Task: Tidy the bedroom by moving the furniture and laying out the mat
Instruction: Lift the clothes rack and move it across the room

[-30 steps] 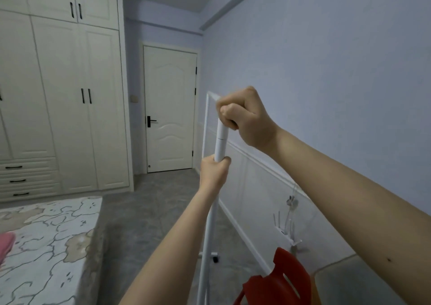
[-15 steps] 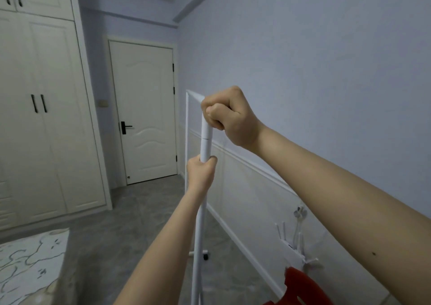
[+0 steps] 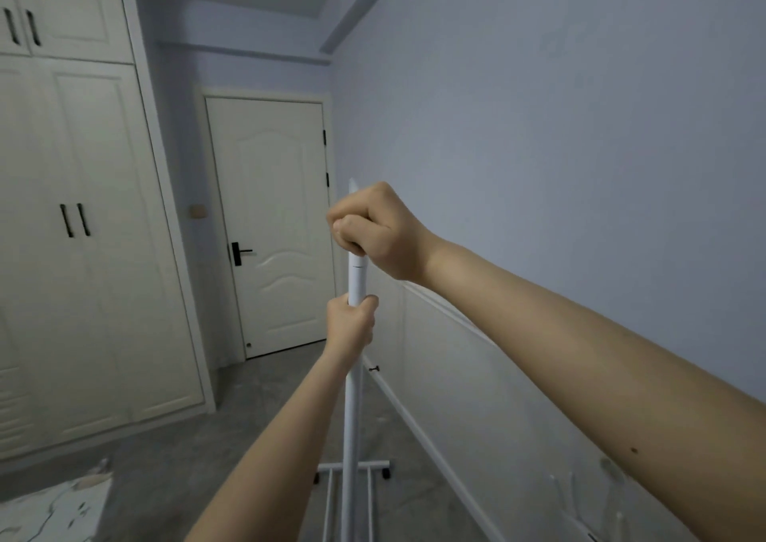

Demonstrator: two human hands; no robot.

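Both hands [image 3: 375, 230] gripping white rack pole [image 3: 355, 396]

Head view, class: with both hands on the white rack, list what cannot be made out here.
- Rack top corner: hidden by the right hand.
- Rack's far upright: hidden behind the near pole and hands.
- Pole section inside the left hand: covered by fingers.
- Patterned mat: cut off by the bottom-left edge.
- Small items low on the wall: blurred.

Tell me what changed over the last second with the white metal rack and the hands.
The white metal clothes rack has turned end-on, its far upright now hidden behind the near one. The red chair has left view. Right hand still grips the top, left hand the pole below.
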